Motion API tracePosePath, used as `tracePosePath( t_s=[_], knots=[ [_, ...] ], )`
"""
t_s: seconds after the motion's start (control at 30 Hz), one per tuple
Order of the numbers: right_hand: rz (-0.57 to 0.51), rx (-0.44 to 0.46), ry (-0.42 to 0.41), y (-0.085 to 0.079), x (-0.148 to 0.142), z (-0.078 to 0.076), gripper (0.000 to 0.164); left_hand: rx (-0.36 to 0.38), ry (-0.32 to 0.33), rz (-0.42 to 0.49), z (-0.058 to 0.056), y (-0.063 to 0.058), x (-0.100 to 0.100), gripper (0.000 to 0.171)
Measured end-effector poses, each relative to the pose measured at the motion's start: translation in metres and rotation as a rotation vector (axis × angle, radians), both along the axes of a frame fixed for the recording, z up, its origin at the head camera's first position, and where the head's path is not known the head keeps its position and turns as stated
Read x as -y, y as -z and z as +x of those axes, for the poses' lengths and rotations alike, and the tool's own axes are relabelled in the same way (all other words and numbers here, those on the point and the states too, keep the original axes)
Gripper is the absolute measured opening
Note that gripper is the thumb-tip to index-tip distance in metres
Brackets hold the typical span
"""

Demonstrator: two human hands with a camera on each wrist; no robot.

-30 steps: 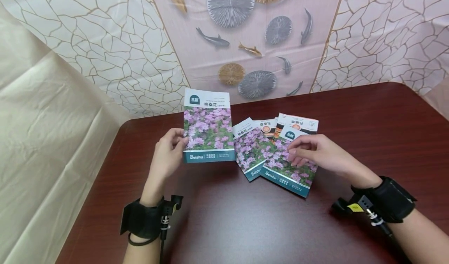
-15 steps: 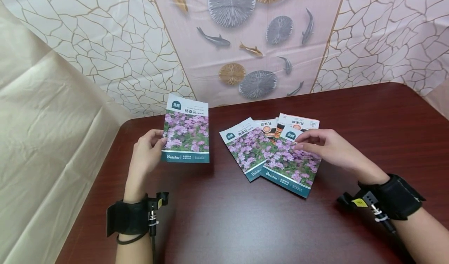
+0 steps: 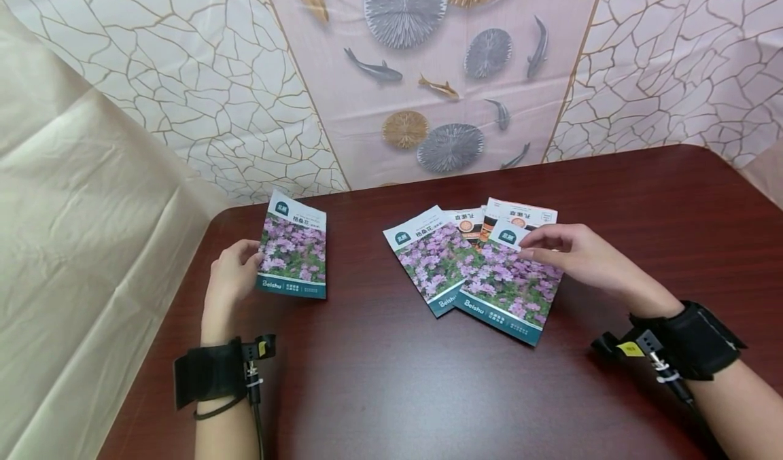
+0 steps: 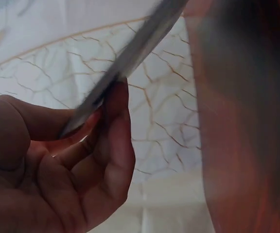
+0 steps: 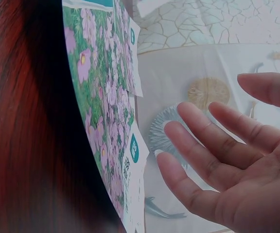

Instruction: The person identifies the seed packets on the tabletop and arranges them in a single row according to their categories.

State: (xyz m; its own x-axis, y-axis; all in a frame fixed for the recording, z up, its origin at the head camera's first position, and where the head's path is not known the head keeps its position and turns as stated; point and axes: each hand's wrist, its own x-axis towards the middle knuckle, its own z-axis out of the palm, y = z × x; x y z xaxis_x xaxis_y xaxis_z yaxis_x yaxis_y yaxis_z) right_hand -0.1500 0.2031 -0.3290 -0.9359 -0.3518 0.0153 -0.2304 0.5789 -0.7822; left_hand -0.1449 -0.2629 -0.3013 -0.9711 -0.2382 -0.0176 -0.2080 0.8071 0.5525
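Observation:
My left hand (image 3: 229,273) pinches a flower seed packet (image 3: 293,249) by its left edge, thumb on the front; it is held tilted over the left of the table. The packet has a pink flower photo and a teal bottom band. In the left wrist view the packet (image 4: 130,53) shows edge-on between thumb and fingers. My right hand (image 3: 578,259) hovers by a second pink-flower packet (image 3: 504,290); in the right wrist view its loosely bent fingers (image 5: 213,141) hold nothing. A third pink-flower packet (image 3: 428,256) lies partly under the second.
Behind the pink-flower packets lie two partly covered packets with orange flowers, one orange packet (image 3: 466,219) and another orange packet (image 3: 520,208). The dark red table (image 3: 391,385) ends at a patterned cloth (image 3: 245,107) hung at the back and a plain cloth (image 3: 79,242) on the left.
My left hand has carried its packet left and lower, away from the others, uncovering the third packet's top corner. My right hand has drawn slightly right, its fingers off the second packet's middle.

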Motion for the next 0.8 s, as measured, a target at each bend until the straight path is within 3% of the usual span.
tracePosePath(
  t_s=[0.33, 0.57, 0.8],
  knots=[
    [0.018, -0.008, -0.006, 0.002, -0.003, -0.002, 0.026, 0.088, -0.052, -0.090, -0.005, 0.018, 0.021, 0.040],
    [0.059, -0.011, -0.003, 0.003, -0.004, -0.004, 0.025, 0.137, -0.087, -0.044, -0.004, 0.029, 0.032, 0.054],
    [0.083, -0.016, -0.016, 0.006, -0.005, -0.006, 0.024, 0.194, -0.129, -0.014, -0.003, 0.036, 0.045, 0.051]
  ],
)
